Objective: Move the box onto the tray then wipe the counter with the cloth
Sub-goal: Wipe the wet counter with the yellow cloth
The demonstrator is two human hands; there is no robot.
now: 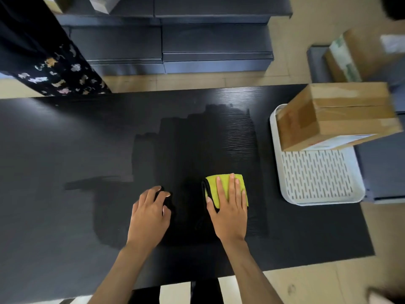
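- Dark wood-grain surface [65, 139] fills most of my view, with pale floor beyond it and stacked dark drawer units [166, 40] at the far side.
- On my right hand [230, 207] the fingers [232, 189] lie flat and spread, pressing down on the yellow-green cloth [213, 189]; they pin it under the palm rather than curl around it.
- That cloth is folded into a small pad with a dark edge showing on its left side, and it sits on the surface near its front middle.
- My left hand [150, 213] rests just beside it, apart from the cloth, with its fingers [156, 194] bent and the tips touching the surface; it holds nothing that I can see.
- Around both hands spreads a darker, damp-looking patch [197, 139], running from near the front edge toward the far side and off to the left in uneven strips.
- Outside that patch the surface looks greyer, mostly on the left and along the far right.
- Further right, the cardboard box [333, 115] already stands on the far end of the white slotted tray [317, 176], so I judge the first step done.
- As I read it, the wiping is well under way but unfinished: the left part, and the strip by the tray, seem left to do.
- Another cardboard box [359, 53] sits beyond the surface at the upper right, and a person's patterned dark garment [50, 69] shows at the upper left.
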